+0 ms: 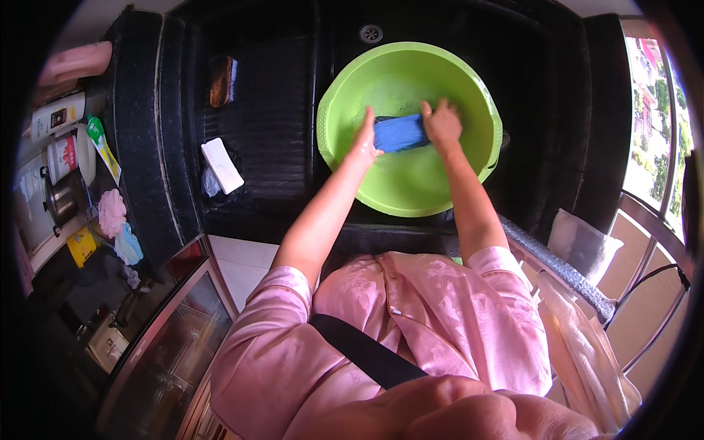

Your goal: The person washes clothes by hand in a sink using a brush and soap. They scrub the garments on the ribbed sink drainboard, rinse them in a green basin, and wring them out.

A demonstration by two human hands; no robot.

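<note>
A wet-looking piece of blue cloth (400,133) lies across the inside of a large lime-green plastic basin (406,206). My left hand (364,137) holds the cloth's left end, where a darker part of the fabric shows along the far edge. At the other end is my right hand (444,122), its thumb against the cloth and its fingertips blurred. Between the two hands the cloth is bunched into a short band. Some sudsy water seems to be in the basin, though its depth is unclear.
The basin stands in a black sink with a drain (371,34) beyond it. On the ribbed washboard (275,121) at left are a wooden scrub brush (223,82) and a white soap bar (222,165). A green-and-yellow tube (103,146) lies further left; a window (654,121) is at right.
</note>
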